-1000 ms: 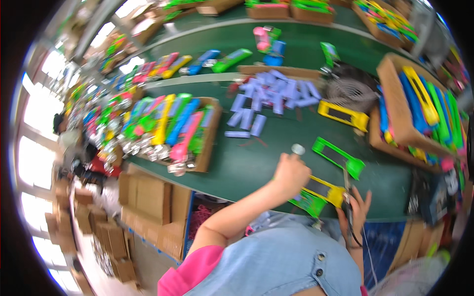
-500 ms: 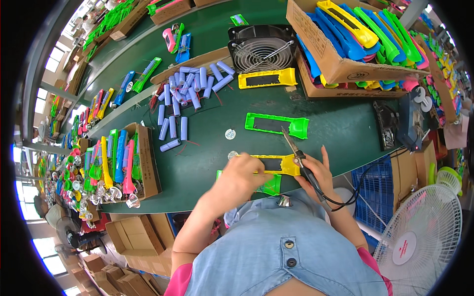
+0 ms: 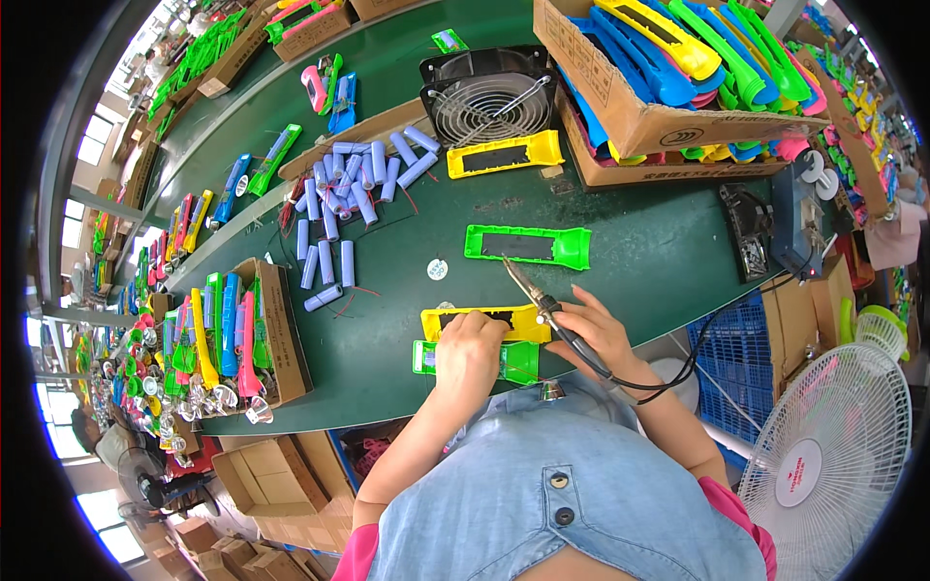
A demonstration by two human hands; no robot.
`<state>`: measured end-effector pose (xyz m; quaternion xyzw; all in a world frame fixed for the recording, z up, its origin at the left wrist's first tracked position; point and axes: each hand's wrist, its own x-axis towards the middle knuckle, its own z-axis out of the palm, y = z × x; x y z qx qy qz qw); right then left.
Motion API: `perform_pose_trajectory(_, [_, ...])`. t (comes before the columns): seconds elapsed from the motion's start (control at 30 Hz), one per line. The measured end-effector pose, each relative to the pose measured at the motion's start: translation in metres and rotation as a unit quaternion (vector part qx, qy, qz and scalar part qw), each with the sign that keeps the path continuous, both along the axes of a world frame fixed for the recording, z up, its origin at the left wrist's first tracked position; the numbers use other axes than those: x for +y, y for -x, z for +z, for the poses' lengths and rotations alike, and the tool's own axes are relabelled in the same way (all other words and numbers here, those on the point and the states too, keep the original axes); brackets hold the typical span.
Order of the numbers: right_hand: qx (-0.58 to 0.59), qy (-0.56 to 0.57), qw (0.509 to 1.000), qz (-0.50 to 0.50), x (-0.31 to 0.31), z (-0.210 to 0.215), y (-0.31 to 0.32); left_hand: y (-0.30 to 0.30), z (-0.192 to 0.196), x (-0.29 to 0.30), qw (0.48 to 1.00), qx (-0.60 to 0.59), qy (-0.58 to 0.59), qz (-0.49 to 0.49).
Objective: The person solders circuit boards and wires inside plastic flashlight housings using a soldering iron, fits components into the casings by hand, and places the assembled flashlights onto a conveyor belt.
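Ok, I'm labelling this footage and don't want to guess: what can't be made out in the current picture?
Head view, left hand: fingertips hidden by its own knuckles; whether they pinch anything is unclear.
Head view, long yellow plastic casing under it: partly covered by that hand.
Head view, green plastic casing nearest the person: middle covered by the same hand.
Head view, round white fan: bottom cut off by the lower edge.

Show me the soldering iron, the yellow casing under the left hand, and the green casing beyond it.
Soldering iron (image 3: 559, 319): head view, on the front of its handle.
Yellow casing (image 3: 530, 323): head view, on its wide right end.
Green casing (image 3: 573, 249): head view, on its wide right end.
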<state>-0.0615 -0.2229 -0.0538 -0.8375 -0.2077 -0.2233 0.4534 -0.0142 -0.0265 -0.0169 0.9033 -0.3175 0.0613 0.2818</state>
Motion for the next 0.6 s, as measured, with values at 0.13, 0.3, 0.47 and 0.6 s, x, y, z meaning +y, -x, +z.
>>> perform_pose_trajectory(0.13, [-0.007,0.022,1.0,-0.002,-0.013,0.027,0.001,-0.006,0.005,0.001,0.997,0.035,-0.071,0.02])
perform_pose_trajectory(0.3, [0.145,-0.216,0.963,-0.07,-0.022,0.024,0.015,-0.015,0.011,0.0,0.995,0.092,-0.043,0.025])
perform_pose_trajectory(0.47, [0.263,-0.472,0.839,-0.067,-0.018,0.014,0.013,-0.014,0.01,-0.001,0.993,0.092,-0.067,0.019])
perform_pose_trajectory(0.6, [0.267,-0.444,0.851,-0.09,-0.013,0.009,0.014,-0.014,0.009,-0.004,0.992,0.063,-0.105,0.011])
